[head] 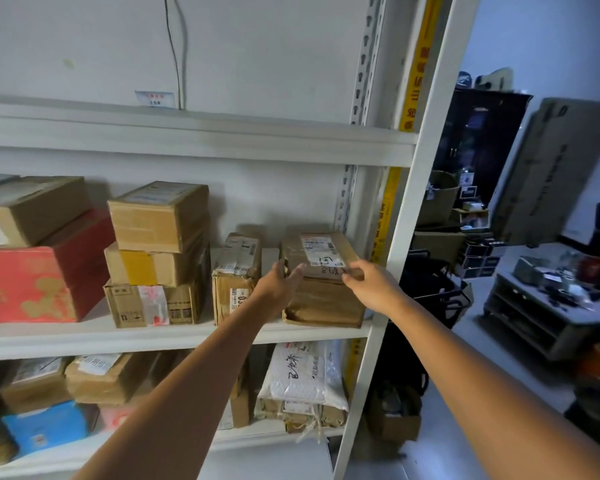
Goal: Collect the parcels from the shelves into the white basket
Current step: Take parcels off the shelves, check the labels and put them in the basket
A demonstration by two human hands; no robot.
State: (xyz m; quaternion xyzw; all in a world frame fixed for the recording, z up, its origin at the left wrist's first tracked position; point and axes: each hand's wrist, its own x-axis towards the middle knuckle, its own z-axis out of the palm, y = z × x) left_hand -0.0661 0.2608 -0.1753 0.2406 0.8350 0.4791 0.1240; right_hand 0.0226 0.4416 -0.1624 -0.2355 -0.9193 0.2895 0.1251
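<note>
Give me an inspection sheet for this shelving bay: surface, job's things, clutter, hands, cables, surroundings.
Surface: white middle shelf, loaded with parcels.
Job's things: brown parcel at the shelf's right end; white basket not seen.
Clutter: red box, stack of three cartons, white padded mailer on the lower shelf.
Hands: left hand straight-fingered against the parcel's left top edge; right hand at its right top edge, grip unclear.
Cables: dark cable down the wall above.
Surroundings: low grey cabinet with small items at right.
</note>
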